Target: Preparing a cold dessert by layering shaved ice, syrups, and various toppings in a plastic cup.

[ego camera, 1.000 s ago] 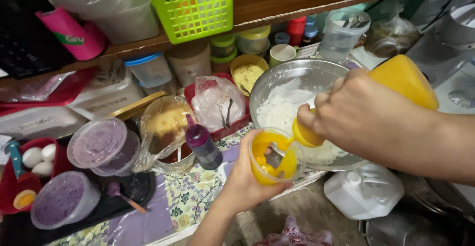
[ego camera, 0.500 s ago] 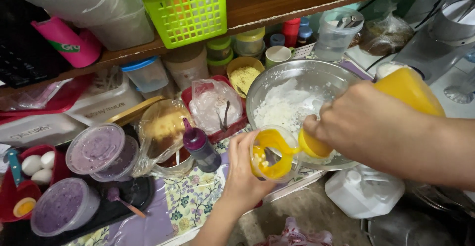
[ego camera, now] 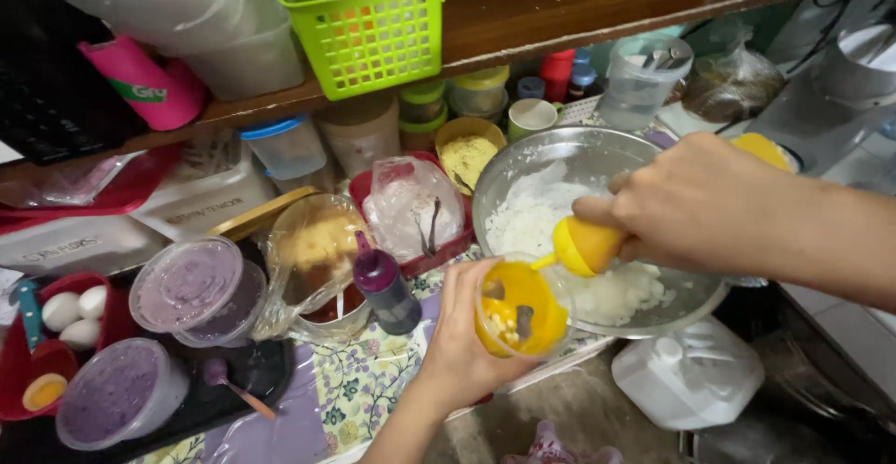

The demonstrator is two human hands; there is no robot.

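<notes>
- Since a moment ago, the right hand (ego camera: 709, 203) has tipped the yellow bottle (ego camera: 583, 245) lower, so its nozzle now points down into the small cup (ego camera: 518, 310) and yellow liquid lies in the cup's bottom.
- Largest in view is the steel bowl (ego camera: 579, 161), holding white flour-like powder; it sits on the patterned cloth (ego camera: 359, 385) just behind the cup.
- A white plastic jug (ego camera: 695, 375) lies below the bowl's near edge.
- Two lidded tubs of purple paste (ego camera: 182, 287) stand at the left, on a dark tray.
- A green basket (ego camera: 373, 21) sits on the wooden shelf (ego camera: 597, 7) above.
- The right hand's fingers are wrapped tight around the bottle, above the bowl's rim.
- The left hand (ego camera: 462, 343) grips the cup from its left side, fingers curled around the wall, thumb on the near rim.
- A small dark-capped squeeze bottle (ego camera: 383, 282) stands just left of the left hand.
</notes>
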